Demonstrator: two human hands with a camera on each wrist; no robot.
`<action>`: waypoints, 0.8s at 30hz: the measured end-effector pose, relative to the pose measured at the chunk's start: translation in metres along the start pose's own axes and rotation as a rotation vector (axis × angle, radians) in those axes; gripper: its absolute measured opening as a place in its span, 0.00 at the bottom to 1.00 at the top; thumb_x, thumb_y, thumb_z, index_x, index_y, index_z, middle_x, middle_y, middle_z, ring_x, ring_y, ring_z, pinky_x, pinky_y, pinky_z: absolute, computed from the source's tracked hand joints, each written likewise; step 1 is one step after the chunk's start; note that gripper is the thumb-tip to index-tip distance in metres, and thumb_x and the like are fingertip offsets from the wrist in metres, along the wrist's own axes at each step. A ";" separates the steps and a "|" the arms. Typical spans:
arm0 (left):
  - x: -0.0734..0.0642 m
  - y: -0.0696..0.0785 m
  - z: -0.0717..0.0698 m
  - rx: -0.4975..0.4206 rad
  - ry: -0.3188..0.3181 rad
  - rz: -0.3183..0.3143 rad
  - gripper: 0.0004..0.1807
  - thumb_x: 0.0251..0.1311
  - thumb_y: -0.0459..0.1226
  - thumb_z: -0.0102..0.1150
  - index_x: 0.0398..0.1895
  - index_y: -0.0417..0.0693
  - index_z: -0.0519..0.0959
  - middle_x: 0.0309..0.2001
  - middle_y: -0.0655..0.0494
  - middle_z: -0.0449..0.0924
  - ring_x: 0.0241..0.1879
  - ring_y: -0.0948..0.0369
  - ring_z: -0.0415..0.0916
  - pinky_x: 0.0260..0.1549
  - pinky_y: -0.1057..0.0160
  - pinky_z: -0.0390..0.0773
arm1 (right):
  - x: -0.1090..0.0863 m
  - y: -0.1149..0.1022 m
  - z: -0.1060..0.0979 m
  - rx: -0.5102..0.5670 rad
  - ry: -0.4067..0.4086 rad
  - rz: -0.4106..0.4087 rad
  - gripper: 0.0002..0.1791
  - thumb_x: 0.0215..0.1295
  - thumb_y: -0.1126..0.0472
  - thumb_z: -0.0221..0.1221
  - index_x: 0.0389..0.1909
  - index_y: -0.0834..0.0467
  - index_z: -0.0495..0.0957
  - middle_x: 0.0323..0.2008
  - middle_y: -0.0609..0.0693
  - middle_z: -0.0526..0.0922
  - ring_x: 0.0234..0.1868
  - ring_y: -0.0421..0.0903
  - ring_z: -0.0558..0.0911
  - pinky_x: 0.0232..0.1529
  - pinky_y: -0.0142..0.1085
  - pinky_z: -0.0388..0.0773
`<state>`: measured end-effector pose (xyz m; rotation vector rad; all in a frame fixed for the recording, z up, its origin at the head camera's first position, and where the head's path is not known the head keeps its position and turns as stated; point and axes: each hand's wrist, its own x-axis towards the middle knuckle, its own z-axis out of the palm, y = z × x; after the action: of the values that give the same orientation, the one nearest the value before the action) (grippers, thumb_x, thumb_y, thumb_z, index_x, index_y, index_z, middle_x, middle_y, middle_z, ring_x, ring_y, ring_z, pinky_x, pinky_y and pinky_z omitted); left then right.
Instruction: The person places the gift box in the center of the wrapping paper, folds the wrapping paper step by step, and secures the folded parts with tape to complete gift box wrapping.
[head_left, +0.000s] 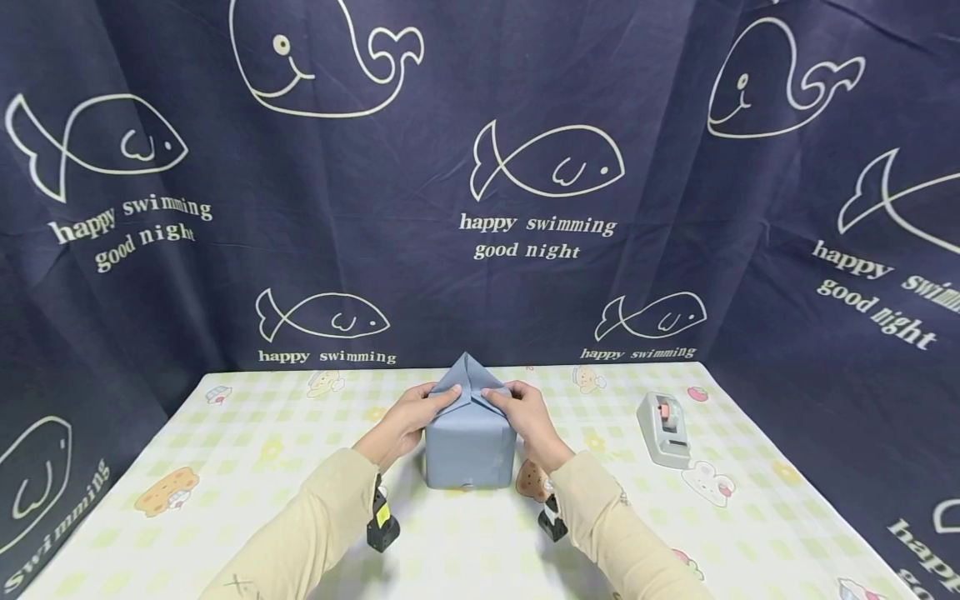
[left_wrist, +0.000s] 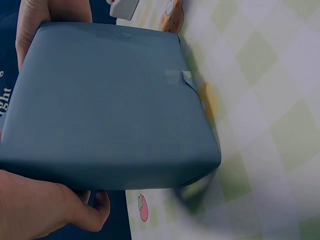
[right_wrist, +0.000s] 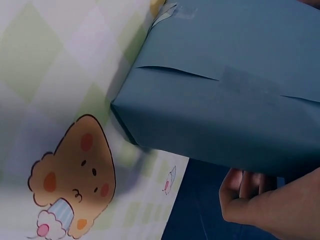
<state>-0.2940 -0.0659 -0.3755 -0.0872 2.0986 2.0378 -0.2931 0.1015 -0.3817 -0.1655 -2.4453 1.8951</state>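
Observation:
A box wrapped in blue-grey paper (head_left: 470, 454) stands at the middle of the table, its top paper folded into a pointed peak (head_left: 467, 375). My left hand (head_left: 408, 414) pinches the folded paper on the left side of the top, thumb in front. On the right side my right hand (head_left: 528, 417) pinches the fold the same way. Clear tape (right_wrist: 250, 82) lies over a side seam in the right wrist view. Near the bottom edge, a small paper bit (left_wrist: 188, 80) sticks up beside another tape piece (left_wrist: 172, 76).
To the right stands a grey tape dispenser (head_left: 664, 432) with a pinkish core. A checked cloth with cartoon prints (head_left: 255, 500) covers the table. Behind it hangs a dark blue curtain (head_left: 427, 275) with fish drawings.

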 end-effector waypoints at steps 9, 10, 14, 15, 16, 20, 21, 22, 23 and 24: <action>0.002 -0.001 -0.002 -0.032 -0.031 -0.028 0.23 0.61 0.46 0.54 0.53 0.41 0.73 0.37 0.55 0.78 0.36 0.63 0.75 0.38 0.66 0.73 | -0.001 -0.001 0.000 -0.012 0.003 -0.064 0.14 0.53 0.55 0.63 0.35 0.60 0.77 0.34 0.50 0.76 0.33 0.43 0.73 0.36 0.31 0.69; 0.002 -0.001 -0.003 -0.031 -0.034 -0.031 0.23 0.61 0.46 0.54 0.53 0.41 0.72 0.38 0.55 0.78 0.37 0.62 0.74 0.39 0.66 0.73 | -0.001 -0.002 -0.001 -0.017 0.002 -0.067 0.14 0.53 0.55 0.63 0.36 0.61 0.77 0.34 0.50 0.76 0.33 0.43 0.73 0.36 0.31 0.69; 0.003 -0.002 -0.004 -0.033 -0.043 -0.043 0.24 0.62 0.48 0.52 0.55 0.42 0.72 0.39 0.55 0.78 0.40 0.61 0.74 0.42 0.65 0.71 | -0.002 -0.004 -0.001 -0.031 0.001 -0.075 0.15 0.52 0.55 0.64 0.35 0.61 0.77 0.34 0.51 0.76 0.32 0.43 0.73 0.35 0.31 0.68; 0.002 -0.002 -0.005 -0.032 -0.045 -0.046 0.24 0.62 0.48 0.51 0.55 0.42 0.72 0.40 0.55 0.78 0.40 0.61 0.74 0.42 0.65 0.71 | -0.002 -0.004 -0.001 -0.035 0.000 -0.076 0.15 0.52 0.55 0.64 0.35 0.61 0.77 0.34 0.52 0.77 0.32 0.43 0.73 0.35 0.31 0.68; 0.002 -0.002 -0.005 -0.033 -0.046 -0.048 0.24 0.62 0.48 0.51 0.56 0.42 0.71 0.40 0.55 0.78 0.40 0.61 0.74 0.43 0.65 0.72 | -0.002 -0.004 -0.001 -0.040 0.001 -0.080 0.15 0.52 0.55 0.64 0.35 0.61 0.77 0.34 0.52 0.77 0.32 0.43 0.72 0.35 0.31 0.68; 0.002 -0.001 -0.004 -0.028 -0.049 -0.057 0.25 0.62 0.49 0.51 0.56 0.42 0.71 0.41 0.55 0.77 0.41 0.61 0.74 0.42 0.65 0.72 | -0.002 -0.004 -0.002 -0.066 0.004 -0.105 0.15 0.51 0.55 0.65 0.35 0.61 0.77 0.34 0.53 0.77 0.30 0.43 0.73 0.33 0.31 0.69; 0.002 -0.001 -0.004 -0.025 -0.048 -0.059 0.25 0.62 0.49 0.51 0.56 0.42 0.71 0.41 0.55 0.77 0.40 0.62 0.74 0.42 0.65 0.72 | -0.002 -0.004 -0.003 -0.071 0.002 -0.109 0.15 0.50 0.55 0.66 0.35 0.61 0.77 0.34 0.53 0.78 0.30 0.43 0.73 0.33 0.31 0.69; 0.002 -0.001 -0.004 -0.026 -0.048 -0.057 0.25 0.62 0.49 0.51 0.56 0.42 0.71 0.40 0.54 0.77 0.40 0.62 0.74 0.41 0.66 0.72 | -0.002 -0.004 -0.003 -0.077 0.001 -0.113 0.16 0.50 0.55 0.66 0.35 0.61 0.77 0.34 0.53 0.78 0.30 0.43 0.73 0.32 0.31 0.69; 0.002 0.000 -0.003 -0.023 -0.048 -0.055 0.25 0.62 0.49 0.51 0.56 0.42 0.71 0.40 0.54 0.77 0.39 0.62 0.74 0.41 0.66 0.72 | -0.002 -0.004 -0.003 -0.082 -0.002 -0.115 0.16 0.50 0.54 0.66 0.35 0.61 0.77 0.34 0.53 0.78 0.30 0.43 0.73 0.32 0.31 0.70; 0.002 0.000 -0.003 -0.020 -0.050 -0.053 0.25 0.62 0.49 0.51 0.55 0.42 0.71 0.40 0.54 0.77 0.39 0.62 0.74 0.41 0.65 0.72 | -0.002 -0.004 -0.004 -0.087 -0.006 -0.115 0.16 0.50 0.54 0.66 0.35 0.61 0.77 0.34 0.53 0.78 0.30 0.43 0.73 0.32 0.31 0.70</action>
<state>-0.2958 -0.0687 -0.3759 -0.0939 2.0245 2.0099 -0.2908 0.1037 -0.3767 -0.0209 -2.4846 1.7473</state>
